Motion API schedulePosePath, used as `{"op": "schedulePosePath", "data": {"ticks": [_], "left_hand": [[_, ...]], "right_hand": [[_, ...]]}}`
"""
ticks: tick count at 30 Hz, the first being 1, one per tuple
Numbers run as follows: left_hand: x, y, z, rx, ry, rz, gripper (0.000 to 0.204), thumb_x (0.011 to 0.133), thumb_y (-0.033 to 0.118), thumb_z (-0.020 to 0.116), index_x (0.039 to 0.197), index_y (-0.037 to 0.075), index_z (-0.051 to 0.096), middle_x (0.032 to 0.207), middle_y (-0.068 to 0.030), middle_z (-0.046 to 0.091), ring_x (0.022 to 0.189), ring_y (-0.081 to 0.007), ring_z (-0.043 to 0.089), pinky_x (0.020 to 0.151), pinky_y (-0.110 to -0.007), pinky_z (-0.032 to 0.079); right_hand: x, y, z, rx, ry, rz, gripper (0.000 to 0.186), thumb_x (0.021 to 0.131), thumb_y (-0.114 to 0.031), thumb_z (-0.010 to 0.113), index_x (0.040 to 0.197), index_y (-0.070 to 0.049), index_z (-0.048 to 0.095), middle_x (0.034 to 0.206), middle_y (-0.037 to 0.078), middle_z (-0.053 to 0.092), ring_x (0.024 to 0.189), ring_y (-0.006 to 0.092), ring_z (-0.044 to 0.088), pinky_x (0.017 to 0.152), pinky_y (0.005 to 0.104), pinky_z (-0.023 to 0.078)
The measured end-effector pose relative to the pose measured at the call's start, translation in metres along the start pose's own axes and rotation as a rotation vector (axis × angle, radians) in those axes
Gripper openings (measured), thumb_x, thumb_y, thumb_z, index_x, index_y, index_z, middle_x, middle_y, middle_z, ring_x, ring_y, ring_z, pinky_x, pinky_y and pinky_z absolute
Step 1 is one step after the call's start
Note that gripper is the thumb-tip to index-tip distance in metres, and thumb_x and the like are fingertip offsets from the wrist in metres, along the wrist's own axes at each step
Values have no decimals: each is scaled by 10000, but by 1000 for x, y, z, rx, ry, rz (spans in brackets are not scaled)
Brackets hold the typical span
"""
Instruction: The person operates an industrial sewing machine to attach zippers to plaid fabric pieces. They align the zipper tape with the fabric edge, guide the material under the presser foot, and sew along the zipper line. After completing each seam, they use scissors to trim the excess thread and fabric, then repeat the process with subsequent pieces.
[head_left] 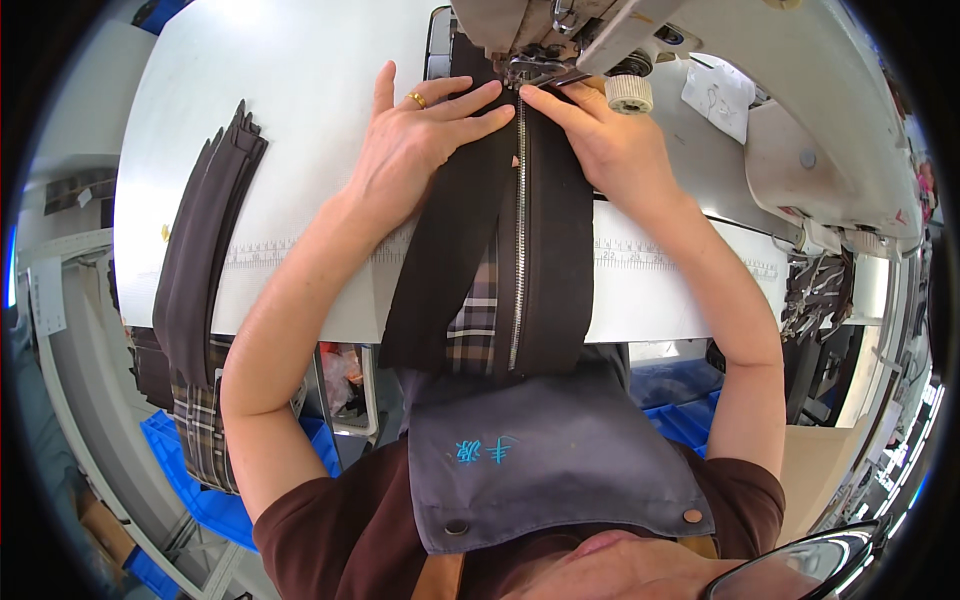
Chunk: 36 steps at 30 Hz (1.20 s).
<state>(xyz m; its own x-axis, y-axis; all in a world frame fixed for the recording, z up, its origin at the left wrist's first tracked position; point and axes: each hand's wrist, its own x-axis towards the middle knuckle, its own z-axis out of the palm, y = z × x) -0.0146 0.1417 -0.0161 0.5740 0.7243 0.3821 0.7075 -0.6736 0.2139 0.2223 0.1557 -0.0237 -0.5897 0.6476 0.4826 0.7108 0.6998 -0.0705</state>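
Note:
My left hand (pixel 430 130) is open, fingers spread, with fingertips on dark fabric (pixel 440 220) just left of the sewing machine's presser foot (pixel 515 72). My right hand (pixel 620 150) rests at the foot's right, one finger stretched to the top of a metal zipper (pixel 518 250), its other fingers partly hidden by the machine. The zipper runs down the dark piece toward me, beside a strip of plaid cloth (pixel 470 330) showing between the dark layers. Above both hands is the white machine head (pixel 760 60) with a knurled knob (pixel 628 93).
A stack of dark strips (pixel 200 250) lies at the left of the white table (pixel 280 90), plaid cloth (pixel 205 430) hanging below it over a blue bin (pixel 165 445). Dark scraps (pixel 815 290) bunch at the right edge. Another blue bin (pixel 680 420) is under the table.

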Motion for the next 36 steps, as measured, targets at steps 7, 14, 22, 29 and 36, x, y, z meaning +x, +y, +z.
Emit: {"op": "schedulePosePath", "data": {"ticks": [7, 14, 22, 29, 36], "left_hand": [[-16, 30, -29, -175, -28, 178, 350, 701, 367, 742, 995, 188, 679, 1036, 10, 638, 1163, -247, 518, 1100, -552, 94], [-81, 70, -52, -340, -78, -74, 399, 708, 87, 712, 1091, 192, 677, 1224, 27, 602, 1207, -192, 502, 1092, -569, 91], [-90, 72, -41, -120, -184, 61, 380, 740, 64, 586, 1091, 185, 668, 1213, 11, 601, 1132, -187, 545, 1076, -583, 153], [-88, 73, -44, -151, -243, 84, 508, 652, 6, 590, 1111, 214, 653, 1261, 2, 539, 1144, -204, 515, 1078, -590, 167], [-85, 75, -46, -166, -223, 81, 428, 685, 29, 583, 1083, 164, 665, 1231, -21, 561, 1119, -203, 536, 1092, -542, 187]], "right_hand": [[-51, -22, -54, 906, -112, 426, 441, 798, -215, 694, 1198, -63, 587, 1262, 124, 550, 1173, 301, 520, 981, 380, 419], [-92, -68, -83, 704, -316, -22, 734, 680, -339, 780, 1295, -50, 502, 1373, 138, 450, 1286, 347, 399, 1032, 452, 349], [-70, -92, -62, 407, -267, -14, 490, 785, -228, 688, 1224, -61, 551, 1320, 99, 490, 1235, 298, 439, 996, 411, 399], [-74, -93, -59, 321, -285, -27, 455, 786, -255, 691, 1195, -94, 577, 1317, 74, 490, 1236, 282, 430, 994, 409, 401], [-72, -100, -58, 246, -225, -47, 433, 752, -245, 712, 1145, -95, 606, 1248, 64, 526, 1162, 268, 468, 961, 421, 421]]}}
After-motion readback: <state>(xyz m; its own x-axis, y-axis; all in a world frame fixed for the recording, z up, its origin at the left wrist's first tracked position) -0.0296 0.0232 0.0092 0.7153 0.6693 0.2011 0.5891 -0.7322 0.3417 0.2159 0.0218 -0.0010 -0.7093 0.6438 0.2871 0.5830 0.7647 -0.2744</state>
